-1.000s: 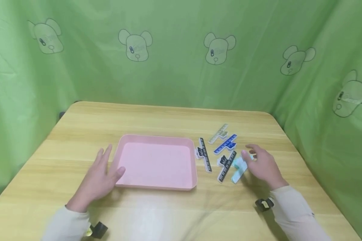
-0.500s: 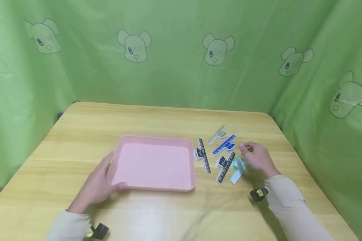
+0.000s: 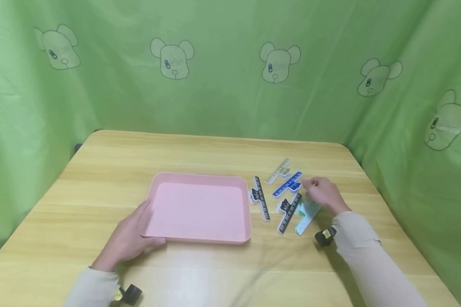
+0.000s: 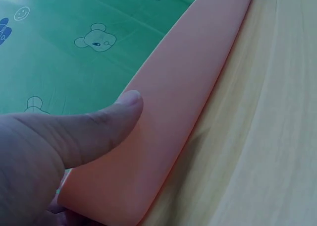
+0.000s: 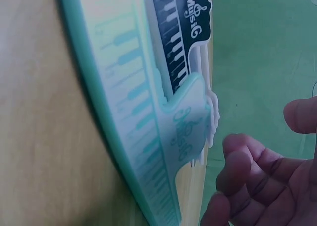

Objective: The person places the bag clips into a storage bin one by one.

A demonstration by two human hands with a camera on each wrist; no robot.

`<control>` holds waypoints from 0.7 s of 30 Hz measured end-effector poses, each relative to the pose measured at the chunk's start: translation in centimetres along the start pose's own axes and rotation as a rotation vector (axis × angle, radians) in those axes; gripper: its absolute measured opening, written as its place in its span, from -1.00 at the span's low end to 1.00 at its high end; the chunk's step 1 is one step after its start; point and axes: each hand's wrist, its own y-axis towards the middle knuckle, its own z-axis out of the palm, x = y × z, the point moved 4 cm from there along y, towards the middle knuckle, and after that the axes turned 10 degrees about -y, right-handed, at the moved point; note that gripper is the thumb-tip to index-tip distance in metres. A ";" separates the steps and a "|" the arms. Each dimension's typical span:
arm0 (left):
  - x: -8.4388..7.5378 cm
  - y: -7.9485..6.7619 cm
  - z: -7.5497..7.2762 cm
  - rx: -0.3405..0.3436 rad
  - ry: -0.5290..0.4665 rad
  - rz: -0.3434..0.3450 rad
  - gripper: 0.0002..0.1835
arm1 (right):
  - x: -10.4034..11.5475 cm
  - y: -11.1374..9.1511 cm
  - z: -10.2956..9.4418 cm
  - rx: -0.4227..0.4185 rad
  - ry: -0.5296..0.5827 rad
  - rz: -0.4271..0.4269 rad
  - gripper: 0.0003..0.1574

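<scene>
In the head view, my left hand [image 3: 128, 236] holds the near left corner of a pink rectangular tray [image 3: 246, 209]. Its thumb [image 4: 119, 109] lies against the tray's front wall, fingers along the left side. My right hand [image 3: 324, 194] hovers at the right end of a blue piano-key clip [image 3: 287, 184], above a mint-green clip [image 3: 308, 217]. In the right wrist view its fingers [image 5: 235, 171] are loosely bent, thumb apart, nothing between them. The mint clip, printed "Music", lies close beside, a black piano-key clip [image 5: 173, 35] behind it.
Left of the mint clip lies a black clip [image 3: 290, 215]; another black clip [image 3: 262, 200] is close to the tray's right side. A pale grey-green clip [image 3: 278, 171] is farthest back. A green curtain [image 3: 223, 106] with mouse faces surrounds the wooden table [image 3: 199, 275].
My left hand has come down onto the tray's corner from above it. The right hand has moved left toward the blue clip, its fingers more bent. The clips stay in place.
</scene>
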 end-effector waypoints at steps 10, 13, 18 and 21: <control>0.0 0.0 0.4 0.001 0.004 -0.040 0.26 | -0.1 1.4 0.2 0.042 -0.006 0.043 -0.13; -0.1 0.0 0.5 -0.008 0.000 -0.040 0.26 | -0.2 1.7 0.4 0.058 -0.010 0.052 -0.17; -0.1 0.1 0.8 -0.020 -0.002 -0.033 0.25 | -0.5 1.9 0.6 0.077 -0.003 0.092 -0.25; -0.1 0.2 0.8 -0.026 -0.004 -0.026 0.24 | -0.6 1.9 0.7 0.081 -0.003 0.104 -0.31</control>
